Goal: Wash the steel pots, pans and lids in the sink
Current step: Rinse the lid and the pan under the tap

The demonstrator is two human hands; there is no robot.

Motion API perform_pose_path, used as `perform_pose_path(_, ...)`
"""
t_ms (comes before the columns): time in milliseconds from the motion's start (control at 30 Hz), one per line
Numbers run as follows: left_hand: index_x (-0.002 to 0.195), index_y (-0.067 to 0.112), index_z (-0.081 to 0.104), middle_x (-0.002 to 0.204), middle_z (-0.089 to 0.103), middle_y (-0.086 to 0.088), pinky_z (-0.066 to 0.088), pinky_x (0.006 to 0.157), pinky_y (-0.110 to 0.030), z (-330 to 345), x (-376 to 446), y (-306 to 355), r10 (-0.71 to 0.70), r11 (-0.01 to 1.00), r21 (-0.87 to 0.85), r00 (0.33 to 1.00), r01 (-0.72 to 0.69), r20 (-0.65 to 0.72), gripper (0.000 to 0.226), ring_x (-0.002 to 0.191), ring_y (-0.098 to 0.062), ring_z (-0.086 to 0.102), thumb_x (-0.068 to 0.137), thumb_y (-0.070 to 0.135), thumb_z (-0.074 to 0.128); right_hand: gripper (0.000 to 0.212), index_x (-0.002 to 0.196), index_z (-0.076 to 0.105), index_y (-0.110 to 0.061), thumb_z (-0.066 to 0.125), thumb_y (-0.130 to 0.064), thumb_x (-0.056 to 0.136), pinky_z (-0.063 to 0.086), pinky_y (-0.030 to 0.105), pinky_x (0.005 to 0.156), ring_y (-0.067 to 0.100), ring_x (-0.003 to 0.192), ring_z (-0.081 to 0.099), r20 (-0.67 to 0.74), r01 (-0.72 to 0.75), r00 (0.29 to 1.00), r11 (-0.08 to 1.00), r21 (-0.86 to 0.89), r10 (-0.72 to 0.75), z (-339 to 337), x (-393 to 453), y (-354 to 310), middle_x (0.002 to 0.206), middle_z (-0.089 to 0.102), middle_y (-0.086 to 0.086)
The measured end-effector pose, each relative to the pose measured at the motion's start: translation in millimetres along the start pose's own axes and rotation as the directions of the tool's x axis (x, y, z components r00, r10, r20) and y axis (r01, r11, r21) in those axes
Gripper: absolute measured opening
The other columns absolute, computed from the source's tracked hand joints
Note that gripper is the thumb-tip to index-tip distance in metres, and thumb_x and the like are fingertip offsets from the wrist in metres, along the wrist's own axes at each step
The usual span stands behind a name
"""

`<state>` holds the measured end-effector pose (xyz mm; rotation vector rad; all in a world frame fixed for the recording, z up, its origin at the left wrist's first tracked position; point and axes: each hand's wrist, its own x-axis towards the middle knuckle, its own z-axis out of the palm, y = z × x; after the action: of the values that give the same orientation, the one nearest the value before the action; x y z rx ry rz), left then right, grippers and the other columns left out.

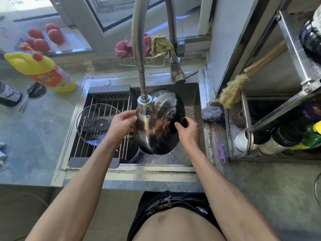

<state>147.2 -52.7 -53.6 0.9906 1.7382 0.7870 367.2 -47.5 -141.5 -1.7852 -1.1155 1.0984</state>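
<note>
You hold a domed stainless-steel lid with a black knob (159, 122) tilted on edge over the right half of the steel sink (196, 94), at the centre of the frame, directly beneath the head of the chrome pull-down faucet (145, 101). Your right hand (188, 130) pinches the black knob on the lid's right side, fingers curled round it; your left hand (122, 122) grips the opposite rim, thumb over the edge. The lid's broad face runs from upper left to lower right between your two hands, its convex side turned up toward you. Whether water is running cannot be told. Any turn of the lid will likely pivot on the knob, so the right hand steers and the left steadies. A round glass lid with a dark knob (98, 124) lies flat on the wire drying rack (107, 101) just left of your left hand, and a steel-wool scourer (212, 114) sits on the sink's right ledge, nearer your right hand.
</note>
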Motion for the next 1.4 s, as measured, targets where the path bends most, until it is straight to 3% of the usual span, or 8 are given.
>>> perform_pose_path(167,0.105,0.010,0.069,0.089,0.076,-0.003,0.058,0.068,-0.020,7,-17,-21,-0.074,0.997,0.041,0.995,0.072,0.065,0.023,0.085,-0.014,0.075,0.097,-0.007,0.056,0.018,0.100,0.072,-0.016,0.074,-0.028,0.087,0.056,0.029,0.071,0.015,0.083,0.067,-0.028,-0.090,0.995,0.995,0.032,0.091,-6,3,2,0.089,0.072,-0.003)
perform_pose_path(333,0.102,0.009,0.069,0.105,0.074,-0.011,0.057,0.085,-0.033,9,-23,-45,-0.215,0.971,0.143,0.965,0.194,0.148,0.023,0.104,-0.028,0.070,0.092,-0.009,0.059,0.011,0.093,0.070,-0.017,0.073,-0.026,0.087,0.049,0.023,0.064,0.010,0.077,0.063,-0.021,-0.056,0.998,0.998,0.004,0.057,-7,0,-1,0.084,0.070,-0.006)
perform_pose_path(467,0.109,0.003,0.069,0.099,0.073,-0.013,0.057,0.088,-0.043,6,-12,-26,-0.117,0.993,0.008,0.991,0.116,0.065,0.029,0.096,-0.029,0.069,0.091,-0.010,0.051,0.015,0.077,0.063,-0.016,0.073,-0.024,0.085,0.042,0.023,0.057,0.012,0.067,0.058,0.000,-0.005,1.000,1.000,-0.027,0.005,-2,-4,-1,0.071,0.064,-0.006)
perform_pose_path(733,0.121,0.007,0.065,0.101,0.072,-0.013,0.058,0.065,-0.025,7,0,-21,-0.068,0.997,-0.032,0.997,0.066,-0.044,0.023,0.085,-0.021,0.071,0.103,0.002,0.052,0.009,0.083,0.065,-0.020,0.075,-0.020,0.083,0.040,0.016,0.057,0.008,0.067,0.057,-0.002,0.055,0.998,0.997,-0.051,-0.055,-9,-5,-5,0.072,0.063,-0.010)
perform_pose_path(933,0.108,0.011,0.067,0.103,0.076,-0.012,0.056,0.091,-0.042,5,-24,-53,-0.260,0.947,0.235,0.951,0.217,0.169,0.023,0.103,-0.027,0.071,0.093,-0.005,0.060,0.010,0.083,0.066,-0.018,0.074,-0.024,0.082,0.038,0.024,0.061,0.016,0.069,0.059,-0.004,0.038,0.999,0.993,-0.112,-0.038,-10,-4,4,0.072,0.064,-0.006)
perform_pose_path(1167,0.122,0.014,0.061,0.104,0.073,-0.014,0.058,0.062,-0.021,5,-10,-18,-0.108,0.992,-0.064,0.994,0.107,-0.017,0.027,0.087,-0.020,0.072,0.102,0.001,0.051,0.013,0.077,0.060,-0.016,0.072,-0.018,0.083,0.036,0.012,0.051,0.015,0.062,0.054,0.026,0.122,0.992,0.984,-0.133,-0.120,-8,-10,-3,0.064,0.059,-0.003)
perform_pose_path(1267,0.126,0.010,0.062,0.101,0.072,-0.011,0.061,0.071,-0.028,6,-8,-14,-0.027,1.000,0.014,0.999,0.027,-0.047,0.029,0.088,-0.021,0.071,0.103,0.000,0.048,0.012,0.078,0.062,-0.015,0.072,-0.020,0.084,0.043,0.020,0.057,0.018,0.065,0.058,0.000,0.114,0.993,0.986,-0.119,-0.115,-9,-10,-6,0.067,0.063,-0.002)
perform_pose_path(1400,0.105,0.015,0.067,0.091,0.077,-0.003,0.061,0.079,-0.028,6,-21,-25,0.062,0.993,0.095,0.996,-0.068,0.059,0.029,0.090,-0.018,0.075,0.099,-0.008,0.052,0.014,0.097,0.072,-0.015,0.073,-0.024,0.087,0.045,0.026,0.066,0.019,0.081,0.064,-0.059,-0.014,0.998,0.998,-0.053,0.011,-12,-5,-5,0.083,0.068,-0.004)
